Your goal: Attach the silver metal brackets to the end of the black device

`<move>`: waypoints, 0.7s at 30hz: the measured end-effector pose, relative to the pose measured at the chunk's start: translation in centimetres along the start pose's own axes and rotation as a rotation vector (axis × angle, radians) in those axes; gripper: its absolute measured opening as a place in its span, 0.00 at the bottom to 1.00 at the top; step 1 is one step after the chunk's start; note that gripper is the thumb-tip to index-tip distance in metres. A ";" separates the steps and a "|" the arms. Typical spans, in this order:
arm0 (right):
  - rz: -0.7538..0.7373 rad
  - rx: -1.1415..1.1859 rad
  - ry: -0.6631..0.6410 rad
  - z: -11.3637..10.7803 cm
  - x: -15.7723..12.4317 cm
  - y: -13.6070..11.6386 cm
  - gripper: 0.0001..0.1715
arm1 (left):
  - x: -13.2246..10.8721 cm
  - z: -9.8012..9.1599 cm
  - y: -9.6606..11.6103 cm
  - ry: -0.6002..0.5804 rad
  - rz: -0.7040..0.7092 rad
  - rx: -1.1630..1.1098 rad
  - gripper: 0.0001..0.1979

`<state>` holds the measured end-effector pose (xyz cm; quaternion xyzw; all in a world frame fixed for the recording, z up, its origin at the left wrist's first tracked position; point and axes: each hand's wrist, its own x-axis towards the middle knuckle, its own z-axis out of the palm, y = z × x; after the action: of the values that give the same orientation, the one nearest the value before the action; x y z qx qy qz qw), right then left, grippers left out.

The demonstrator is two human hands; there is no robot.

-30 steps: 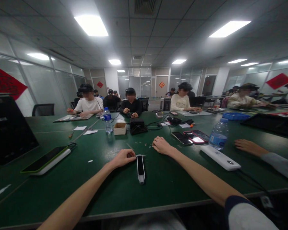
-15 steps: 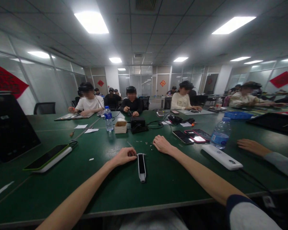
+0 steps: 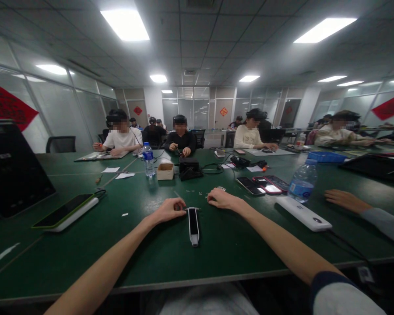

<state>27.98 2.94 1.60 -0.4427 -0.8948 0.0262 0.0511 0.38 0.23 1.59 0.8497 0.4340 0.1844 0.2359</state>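
A slim white device with a long black face (image 3: 193,225) lies on the green table in front of me, its narrow end towards me. At its far end a thin bar sticks out to both sides. My left hand (image 3: 169,211) is closed in a pinch at the bar's left tip; what lies between the fingers is too small to make out. My right hand (image 3: 223,199) rests low on the table beyond the device and to its right, apart from it. Its fingers are bent together and pointed down, tips hidden. Small silvery bits (image 3: 221,188) lie just behind it.
Phones (image 3: 249,185), a white power bank (image 3: 304,213) and a water bottle (image 3: 302,181) stand to the right, near another person's hand (image 3: 346,200). A small box (image 3: 165,172) and another bottle (image 3: 148,159) are ahead. A green-edged phone (image 3: 65,212) lies left.
My right hand has shifted slightly towards me and the device, uncovering silvery bits behind it. My left hand has stayed at the bar's left tip.
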 end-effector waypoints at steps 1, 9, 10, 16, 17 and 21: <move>0.042 0.021 -0.030 0.0 0.1 -0.1 0.09 | 0.0 -0.1 0.0 -0.001 0.001 0.001 0.15; 0.233 0.264 -0.135 -0.1 -0.2 -0.5 0.12 | -0.1 -0.5 0.3 -0.011 0.004 -0.004 0.17; 0.235 0.298 -0.131 0.0 -0.2 -0.4 0.14 | -0.1 -0.5 0.3 -0.015 0.005 -0.003 0.16; 0.227 0.388 -0.151 0.2 -0.2 -0.4 0.18 | -0.1 -0.4 -0.1 -0.023 0.019 -0.006 0.17; 0.227 0.364 -0.151 0.0 -0.3 -0.5 0.17 | 0.0 -0.3 -0.2 -0.024 0.022 -0.006 0.18; 0.146 0.257 -0.115 -0.6 -0.8 -0.9 0.12 | 0.0 -0.3 -0.3 -0.028 0.021 -0.001 0.18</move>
<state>27.82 1.76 2.22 -0.4943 -0.8509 0.1695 0.0541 0.01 0.46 1.68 0.8566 0.4217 0.1751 0.2403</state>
